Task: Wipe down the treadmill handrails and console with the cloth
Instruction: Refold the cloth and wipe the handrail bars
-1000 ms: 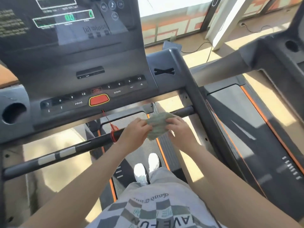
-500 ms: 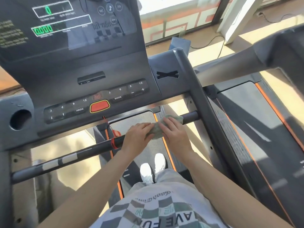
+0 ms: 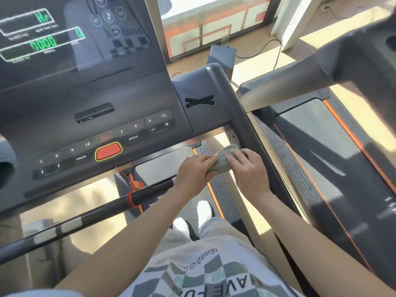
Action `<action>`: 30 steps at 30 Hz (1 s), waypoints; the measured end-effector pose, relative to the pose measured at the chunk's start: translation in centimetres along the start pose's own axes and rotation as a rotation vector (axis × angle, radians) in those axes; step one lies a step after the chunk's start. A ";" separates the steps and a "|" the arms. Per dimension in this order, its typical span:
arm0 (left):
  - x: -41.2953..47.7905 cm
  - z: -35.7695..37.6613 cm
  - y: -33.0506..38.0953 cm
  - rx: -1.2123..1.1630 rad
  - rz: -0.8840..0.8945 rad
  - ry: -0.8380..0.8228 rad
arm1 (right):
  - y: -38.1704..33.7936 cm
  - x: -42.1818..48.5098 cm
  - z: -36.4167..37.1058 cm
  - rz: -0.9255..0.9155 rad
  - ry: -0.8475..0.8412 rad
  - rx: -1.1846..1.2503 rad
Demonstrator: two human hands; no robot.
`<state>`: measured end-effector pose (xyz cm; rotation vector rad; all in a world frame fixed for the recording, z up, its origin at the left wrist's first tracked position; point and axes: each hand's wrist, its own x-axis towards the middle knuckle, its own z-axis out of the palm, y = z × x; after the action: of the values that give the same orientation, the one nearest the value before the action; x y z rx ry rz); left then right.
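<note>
Console: dark grey treadmill console up on the left, green digits lit; red oval stop button below; part of the job too
Crossbar: black round front handrail climbs from lower left to the hands; orange safety clip hooked on it
Left hand: left hand pinches the cloth against the bar, thumb under, fingers over
Cloth: folded grey-green cloth sits on the bar's right end, between both hands
Right hand: right hand curls its fingers over the cloth, right by the joint
Technique: wrap it fully round, squeeze, twist into that corner; then slide leftwards in one pass, minding the clip
Side rail: grey sloping side handrail meets the bar's end; next in line, I'd say
Room: second treadmill just to the right; sunlit tan floor by the window
</note>
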<state>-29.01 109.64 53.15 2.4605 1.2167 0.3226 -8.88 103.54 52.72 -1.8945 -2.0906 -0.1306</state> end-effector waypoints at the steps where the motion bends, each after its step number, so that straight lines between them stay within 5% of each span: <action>1: -0.1 0.1 -0.1 0.012 0.003 0.007 | -0.1 -0.1 0.1 0.011 0.000 -0.012; 21: -15.0 -6.1 -10.7 0.222 -0.179 0.114 | -18.3 0.0 4.2 -0.144 -0.236 0.161; 30: -14.9 -6.2 -10.9 0.129 -0.198 0.086 | -17.4 0.7 3.6 -0.194 -0.200 0.172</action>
<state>-47.93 105.17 53.51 2.4280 1.5482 0.3060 -26.66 103.13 51.97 -1.6617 -2.3311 0.1975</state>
